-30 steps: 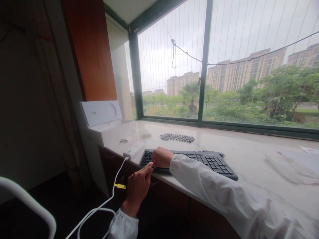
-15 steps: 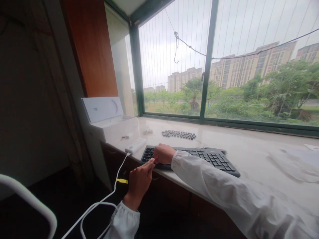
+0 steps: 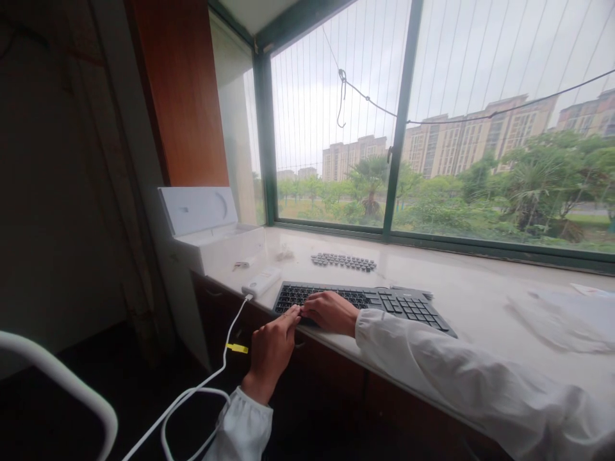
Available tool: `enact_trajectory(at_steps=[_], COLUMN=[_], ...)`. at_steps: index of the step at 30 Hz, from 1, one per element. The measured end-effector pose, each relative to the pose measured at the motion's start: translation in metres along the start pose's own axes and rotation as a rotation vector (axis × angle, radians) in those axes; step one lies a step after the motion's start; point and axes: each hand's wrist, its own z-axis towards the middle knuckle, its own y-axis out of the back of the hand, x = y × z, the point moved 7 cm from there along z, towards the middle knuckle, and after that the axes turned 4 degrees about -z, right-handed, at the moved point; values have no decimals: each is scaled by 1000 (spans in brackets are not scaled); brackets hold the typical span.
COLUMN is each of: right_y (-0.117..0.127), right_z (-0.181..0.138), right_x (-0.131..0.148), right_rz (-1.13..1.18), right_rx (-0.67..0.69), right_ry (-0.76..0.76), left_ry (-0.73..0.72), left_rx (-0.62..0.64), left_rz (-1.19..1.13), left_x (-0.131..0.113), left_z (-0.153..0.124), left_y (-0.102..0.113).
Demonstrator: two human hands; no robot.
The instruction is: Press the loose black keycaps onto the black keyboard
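Observation:
A black keyboard (image 3: 417, 311) lies near the front edge of the white counter. Some of its left key area looks bare of caps. At the keyboard's front left edge the fingertips of both hands meet. My left hand (image 3: 271, 346) comes from below, its fingers pressed together. My right hand (image 3: 331, 311) rests over the front of the keyboard with its fingers bent and pinched towards the left fingertips. Whatever lies between the fingertips is too small to make out. Behind the keyboard, loose keycaps (image 3: 343, 262) are laid out in rows.
A white device (image 3: 262, 282) with a white cable (image 3: 223, 358) stands left of the keyboard. Further left is an open white box (image 3: 187, 246). Clear plastic and paper (image 3: 557, 317) lie at the right. A window (image 3: 331, 128) runs along the back.
My right hand has turned and drawn back to the right, uncovering more of the keyboard's left keys. My left hand stays nearly in place. The view has shifted slightly.

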Motion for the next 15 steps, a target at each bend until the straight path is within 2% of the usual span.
enact_trajectory(at_steps=[7, 15], right_y=[-6, -9], right_z=[-13, -14], right_x=[3, 1], right_rz=[18, -6], right_rx=[-119, -143], right_ry=[65, 79], left_ry=[-10, 17], left_rx=[-51, -64], left_rz=[-44, -55], left_x=[3, 4], left_z=[-4, -5], left_y=[-7, -11])
